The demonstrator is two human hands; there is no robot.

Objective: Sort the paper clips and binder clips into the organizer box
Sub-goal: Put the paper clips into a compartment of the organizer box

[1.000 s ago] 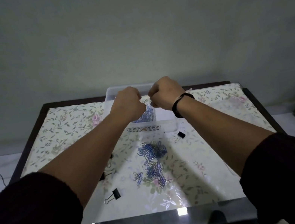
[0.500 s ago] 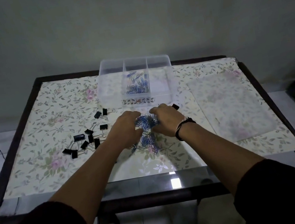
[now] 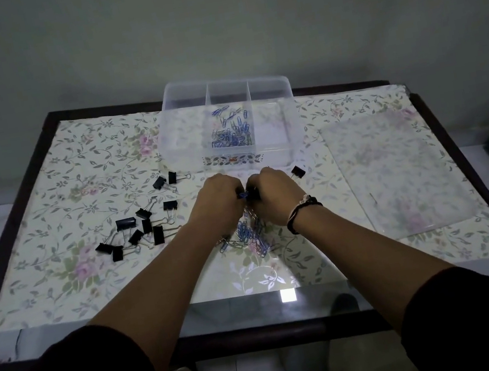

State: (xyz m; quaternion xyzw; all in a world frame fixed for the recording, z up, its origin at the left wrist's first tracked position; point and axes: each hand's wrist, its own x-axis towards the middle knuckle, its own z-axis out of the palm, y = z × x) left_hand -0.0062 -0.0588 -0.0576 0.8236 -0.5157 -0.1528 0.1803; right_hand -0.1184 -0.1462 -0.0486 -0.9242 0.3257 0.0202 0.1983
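Note:
A clear organizer box (image 3: 291, 131) with three compartments stands at the table's far middle; blue paper clips (image 3: 232, 135) lie in its middle compartment. More blue paper clips (image 3: 250, 236) are heaped on the table in front of it. My left hand (image 3: 221, 197) and my right hand (image 3: 273, 191) meet over the far end of this heap, fingers curled round a bunch of the clips. Several black binder clips (image 3: 141, 226) are scattered to the left, and one binder clip (image 3: 298, 172) lies just right of my right hand.
The table (image 3: 43, 201) has a floral cover under glass and a dark frame. The box's clear flat lid (image 3: 397, 171) lies on the right side. A wall rises right behind the table. A cable hangs at the far left.
Both hands came down from above the organizer box to the heap of paper clips and closed on a bunch of them. The view dropped lower and now shows the whole table.

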